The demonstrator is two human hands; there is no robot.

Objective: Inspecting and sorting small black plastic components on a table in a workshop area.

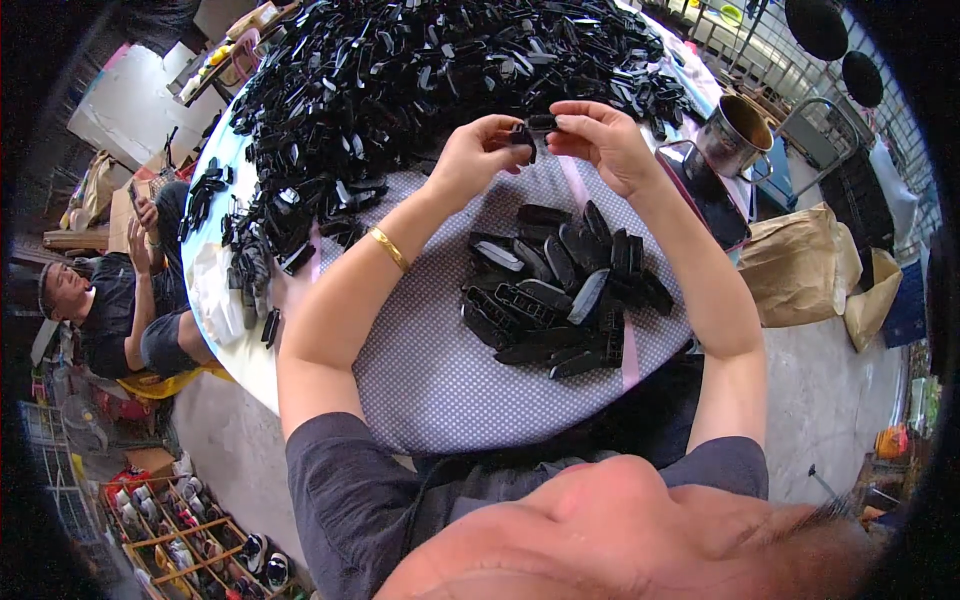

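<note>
Pinching with thumb and fingertips, my left grip (470, 160) holds a small black piece (524, 140) at the upper middle of the frame. Just beside it, my right grip (612, 148) is closed at the fingertips on a short dark part (541, 122); whether the two are joined, I cannot tell, as my fingers hide the place where they meet.

Both look like hard moulded plastic, so I judge them light and stiff, with little give. Glossy faces, like those I see on others about me, could slide under a fingertip; I would take hold by the long edges, near an end, and go easy on any thin tabs, which might snap.

Below my hands, right of centre, a loose cluster of black pieces (563, 262) lies on the table (420, 400), some showing slotted undersides. A far larger heap of black pieces (420, 85) fills the top of the frame. Toward the upper right, a metal pot (733, 138) stands near a dark flat tray (703, 195).
</note>
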